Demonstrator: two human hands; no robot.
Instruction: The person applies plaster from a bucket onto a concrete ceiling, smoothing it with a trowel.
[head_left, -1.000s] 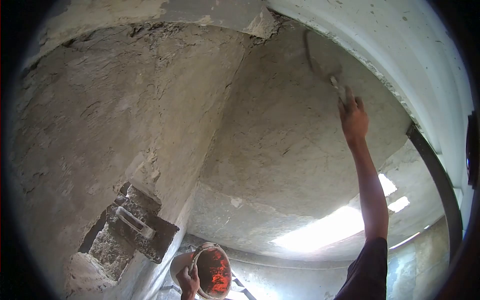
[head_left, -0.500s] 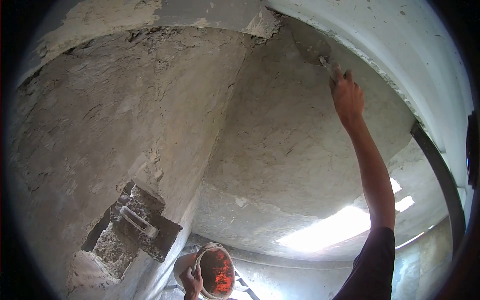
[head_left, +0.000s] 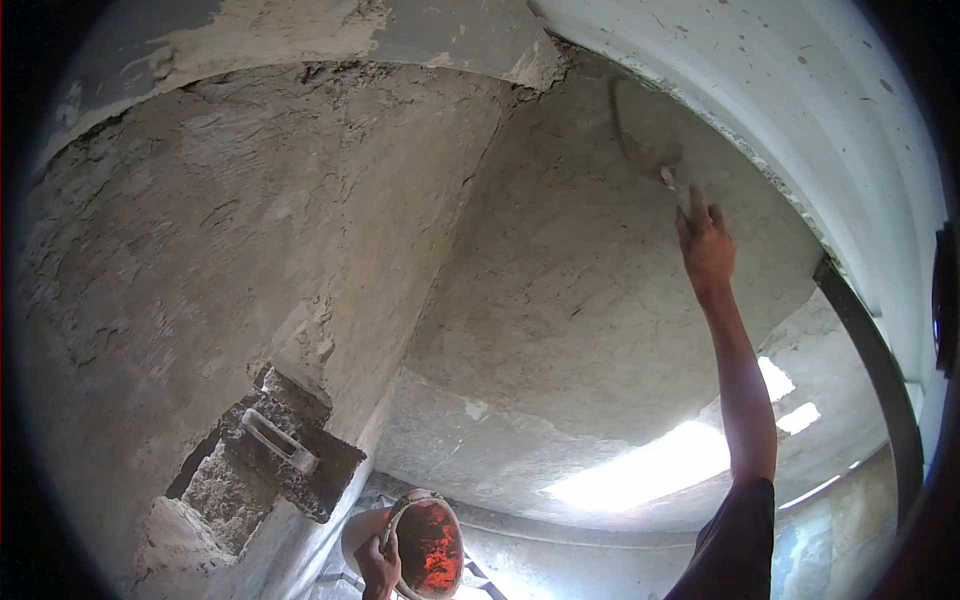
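The right hand (head_left: 706,246) is stretched up at the end of a raised arm, clenched around the handle of a trowel (head_left: 645,140), whose flat blade lies against the rough grey plaster (head_left: 580,280) near the top of the wall, just below the pale curved edge (head_left: 800,110) that runs along the upper right. The blade is smeared with the same grey mortar as the surface it presses on. Low in the view, the left hand (head_left: 378,568) grips the rim of a bucket (head_left: 425,545), its fingers hooked over the edge; the inside of the bucket glows orange-red where the light falls through it. To the left of the bucket, a plastering float (head_left: 290,455) with a pale handle sits in a broken recess (head_left: 215,480) of the adjoining wall, resting on crumbled masonry. The two hands are well apart, one high and one low. A bright patch of sunlight (head_left: 650,465) lies across the lower plaster.
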